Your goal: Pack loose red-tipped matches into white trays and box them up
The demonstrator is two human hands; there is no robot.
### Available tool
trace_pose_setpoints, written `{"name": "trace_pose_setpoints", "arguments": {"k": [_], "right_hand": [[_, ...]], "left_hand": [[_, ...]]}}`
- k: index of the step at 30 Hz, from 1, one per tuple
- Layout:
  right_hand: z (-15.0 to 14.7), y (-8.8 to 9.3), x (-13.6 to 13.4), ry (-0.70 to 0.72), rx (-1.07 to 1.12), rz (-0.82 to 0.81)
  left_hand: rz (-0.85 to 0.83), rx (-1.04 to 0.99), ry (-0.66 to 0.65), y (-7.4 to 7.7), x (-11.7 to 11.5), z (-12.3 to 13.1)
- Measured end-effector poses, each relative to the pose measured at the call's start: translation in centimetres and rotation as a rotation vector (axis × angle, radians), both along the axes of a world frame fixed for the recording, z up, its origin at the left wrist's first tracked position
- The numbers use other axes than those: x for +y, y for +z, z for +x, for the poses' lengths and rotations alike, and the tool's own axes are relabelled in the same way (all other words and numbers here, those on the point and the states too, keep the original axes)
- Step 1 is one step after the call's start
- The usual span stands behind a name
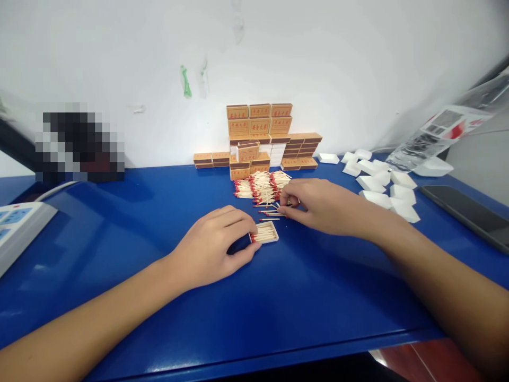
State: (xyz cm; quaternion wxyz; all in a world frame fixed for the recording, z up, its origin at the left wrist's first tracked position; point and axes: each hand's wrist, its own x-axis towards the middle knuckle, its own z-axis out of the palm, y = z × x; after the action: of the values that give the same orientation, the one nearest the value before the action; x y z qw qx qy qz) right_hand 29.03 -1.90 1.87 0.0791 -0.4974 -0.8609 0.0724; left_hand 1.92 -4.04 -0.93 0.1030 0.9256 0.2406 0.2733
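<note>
A small white matchbox tray (267, 233) holding a layer of red-tipped matches lies on the blue table (159, 329). Its left end is gripped between the thumb and fingers of my left hand (218, 241). My right hand (314, 204) is at the right side of the loose matches, thumb and index finger pinched together near a few scattered sticks; what sits between the fingertips is too small to make out. Behind the tray is a large heap of matches (262, 188), red heads mostly to the left. Stacked brown matchboxes (260, 126) stand against the wall behind the heap.
Several white trays (371, 183) lie at the right, beside a clear plastic package (433, 130) and a dark phone (469, 215). A white power strip (24, 233) is at the left edge, with a pixelated dark object (79, 143) behind it.
</note>
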Motion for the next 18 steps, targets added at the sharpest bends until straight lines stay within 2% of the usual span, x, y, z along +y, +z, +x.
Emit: {"name": "trace_pose_setpoints", "arguments": {"k": [5,9,18], "right_hand": [[0.2,-0.3,0.4,0.141,0.111,-0.035],[0.9,-0.5,0.9,0.229,0.117,-0.055],[1.7,-0.9,1.3,0.144,0.093,-0.127]], "left_hand": [[0.004,-0.006,-0.006,0.0,0.0,0.0],[-0.003,0.005,0.009,0.0,0.0,0.1],[0.016,-0.009,0.010,0.0,-0.1,0.1]]}}
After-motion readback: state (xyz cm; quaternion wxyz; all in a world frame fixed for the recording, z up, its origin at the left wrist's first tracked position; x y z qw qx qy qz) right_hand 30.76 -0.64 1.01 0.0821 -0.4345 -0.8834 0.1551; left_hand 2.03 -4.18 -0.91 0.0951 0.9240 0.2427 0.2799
